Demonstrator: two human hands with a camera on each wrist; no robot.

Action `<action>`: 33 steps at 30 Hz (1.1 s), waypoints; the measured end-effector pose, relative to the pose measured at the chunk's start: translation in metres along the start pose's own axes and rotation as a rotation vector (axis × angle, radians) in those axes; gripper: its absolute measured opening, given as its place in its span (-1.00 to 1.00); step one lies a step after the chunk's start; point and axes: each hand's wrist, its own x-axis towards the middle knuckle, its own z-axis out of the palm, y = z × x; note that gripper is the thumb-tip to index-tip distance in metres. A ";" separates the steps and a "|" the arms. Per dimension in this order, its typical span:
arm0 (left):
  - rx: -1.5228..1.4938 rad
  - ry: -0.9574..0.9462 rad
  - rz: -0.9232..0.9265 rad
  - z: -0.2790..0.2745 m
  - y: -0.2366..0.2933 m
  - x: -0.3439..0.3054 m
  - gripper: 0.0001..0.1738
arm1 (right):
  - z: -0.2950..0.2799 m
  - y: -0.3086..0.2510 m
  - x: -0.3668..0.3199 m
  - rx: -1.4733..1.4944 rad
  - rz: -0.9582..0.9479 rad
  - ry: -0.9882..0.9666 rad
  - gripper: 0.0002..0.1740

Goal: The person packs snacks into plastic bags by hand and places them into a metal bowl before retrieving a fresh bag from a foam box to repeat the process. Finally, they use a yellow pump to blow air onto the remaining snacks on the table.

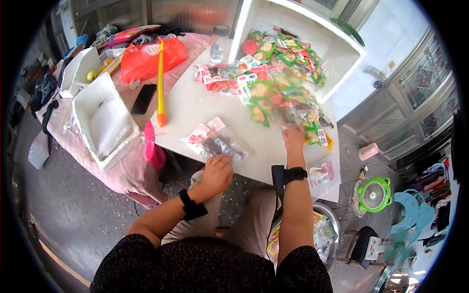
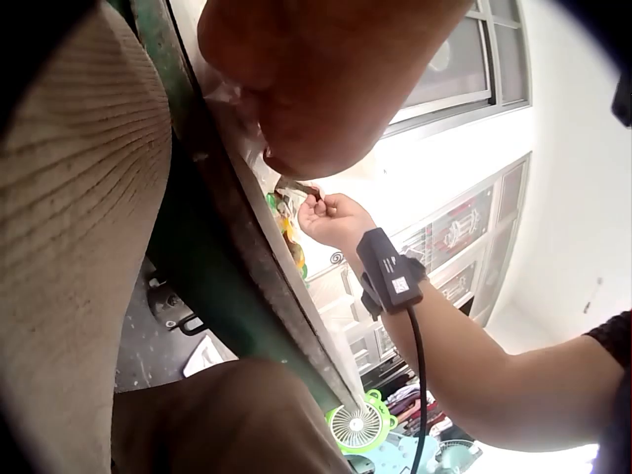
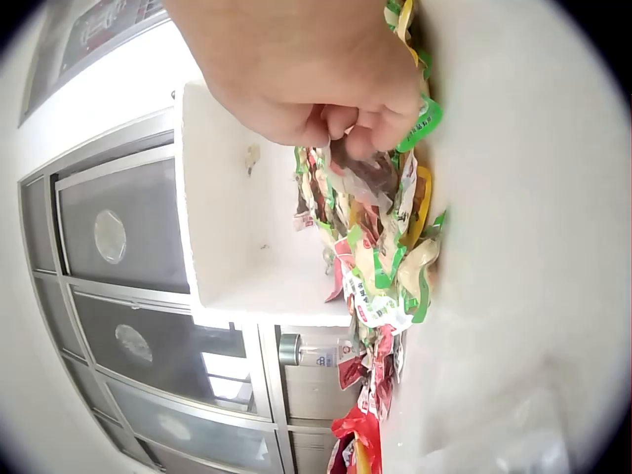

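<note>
At the far left of the head view a white foam box (image 1: 105, 122) is seen, square and thick-walled, its near corner cut off by pink cloth. Beside it a long yellow tube (image 1: 160, 83) with an orange tip is laid on the white table (image 1: 195, 107), the tip pointed toward the person.

Nearer the table's front edge a clear bag (image 1: 222, 142) of glossy, crinkled film is spread flat, its long axis running from upper left to lower right. The left hand (image 1: 217, 172) is rested on its near end with the fingers bent. The fingertips are hidden beneath the knuckles, so it cannot be told whether the film is pinched or only pressed.

Further right, a pile of snack packets (image 1: 283, 93), green, red and yellow foil, is heaped up to the mouth of a tipped foam box (image 1: 337, 53). At the pile's near edge a snack packet (image 3: 370, 173) is pinched between thumb and curled fingers of the right hand (image 1: 293, 136). Most of it is covered, and its direction cannot be made out.
</note>
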 end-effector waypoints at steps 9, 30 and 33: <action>-0.670 -0.120 -0.244 -0.020 0.039 0.012 -0.64 | -0.011 -0.024 -0.172 0.004 -0.143 -0.081 -0.85; -1.064 -1.206 -0.293 -0.070 0.046 0.010 -0.58 | -0.085 -0.015 -0.242 -0.173 0.166 -0.503 -0.52; -1.090 -1.266 -0.274 -0.067 0.047 0.010 -0.61 | -0.080 -0.020 -0.247 -0.043 0.195 -0.596 -0.60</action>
